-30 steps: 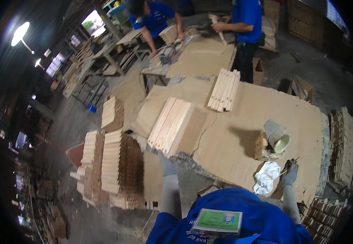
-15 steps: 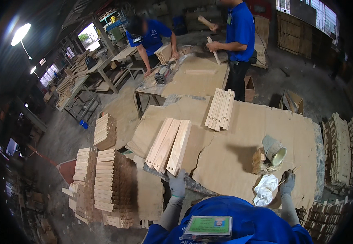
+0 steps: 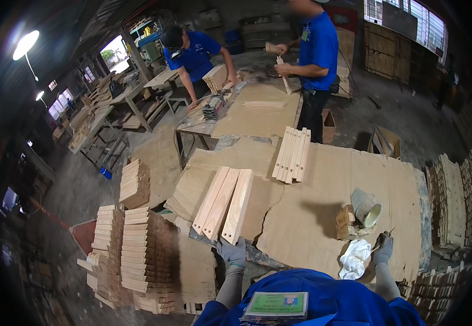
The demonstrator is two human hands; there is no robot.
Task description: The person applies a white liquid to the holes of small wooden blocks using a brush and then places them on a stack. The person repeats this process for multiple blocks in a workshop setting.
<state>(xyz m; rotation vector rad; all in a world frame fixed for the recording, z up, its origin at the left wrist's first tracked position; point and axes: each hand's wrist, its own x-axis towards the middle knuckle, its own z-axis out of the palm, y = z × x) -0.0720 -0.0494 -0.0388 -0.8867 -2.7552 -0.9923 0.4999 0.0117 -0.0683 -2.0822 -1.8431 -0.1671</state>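
Note:
My left hand (image 3: 231, 253), in a grey glove, grips the near end of a pale wooden slat (image 3: 238, 206). Two similar slats (image 3: 217, 204), with small round holes near their ends, lie side by side just left of it at the table's edge. My right hand (image 3: 383, 251), also gloved, is closed around a thin stick (image 3: 377, 248). Beside that hand lies a crumpled white cloth (image 3: 355, 258). Just beyond the cloth, a tilted pot-like container (image 3: 367, 208) with a pale, coated mouth rests against a rough, stained block (image 3: 349, 221).
Cardboard (image 3: 328, 201) covers the table. Several joined slats (image 3: 291, 155) lie toward its far side. Stacked wooden pieces stand at left (image 3: 138, 250) and right (image 3: 449, 201). Across the table, one person (image 3: 317, 49) holds a mallet and a wooden piece; another (image 3: 192, 57) leans over a bench.
The view has shifted slightly. The far person's mallet has come down toward the upright wooden piece. My hands stay at the slat and the stick.

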